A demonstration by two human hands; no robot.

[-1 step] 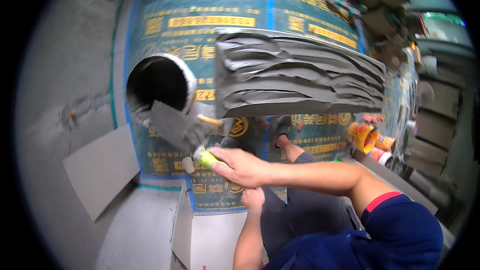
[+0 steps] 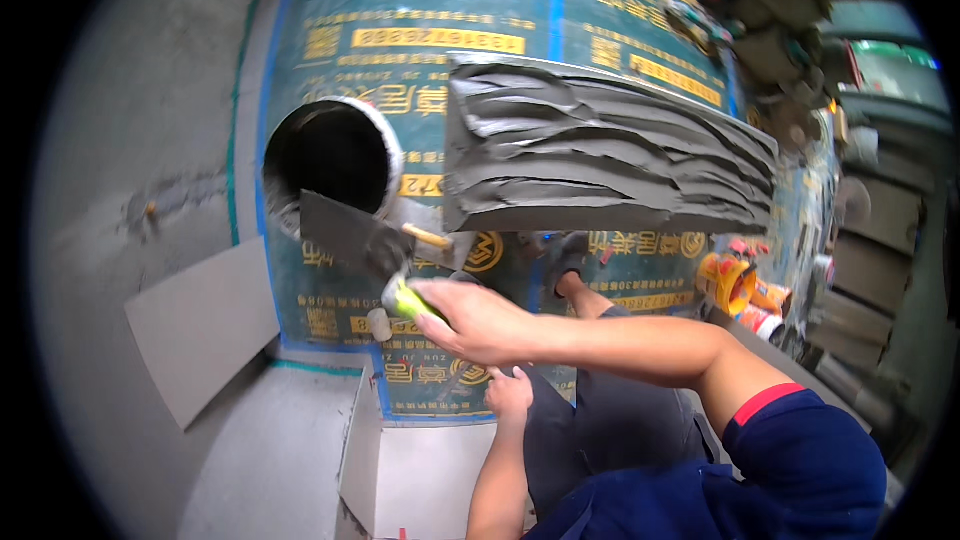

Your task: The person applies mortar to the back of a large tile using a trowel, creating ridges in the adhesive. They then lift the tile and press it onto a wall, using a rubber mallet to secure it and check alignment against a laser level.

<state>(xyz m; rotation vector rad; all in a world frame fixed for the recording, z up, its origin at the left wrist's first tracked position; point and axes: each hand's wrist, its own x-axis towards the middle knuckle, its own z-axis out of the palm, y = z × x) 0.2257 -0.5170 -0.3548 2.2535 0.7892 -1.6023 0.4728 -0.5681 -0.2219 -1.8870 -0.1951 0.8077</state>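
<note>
My right hand [image 2: 480, 322] is closed round the yellow-green handle of a wide-bladed trowel [image 2: 345, 235]. Grey paste smears its blade, which overlaps the near rim of a white bucket [image 2: 393, 155]; whether they touch I cannot tell. The bucket's inside is dark. By my knee, my left hand [image 2: 510, 395] is empty, thumb and forefinger apart, the other fingers partly hidden. Beyond my hands lies a rectangular slab [image 2: 610, 155], its top coated in grey mortar combed into thick wavy ridges. A second flat tool with a pale wooden handle [image 2: 428, 237] rests between bucket and slab.
Green printed protective sheeting [image 2: 420, 65] with blue taped seams covers the floor. Bare grey tiles [image 2: 205, 325] lie at the left and near edge. A yellow tub [image 2: 728, 282] and packets stand at right, by a cluttered strip of tools. A small pale cylinder [image 2: 379, 325] sits near the trowel.
The trowel blade has risen slightly and turned, showing a darker face. My left thumb and forefinger have spread from a more closed hand. The whole view has shifted a little.
</note>
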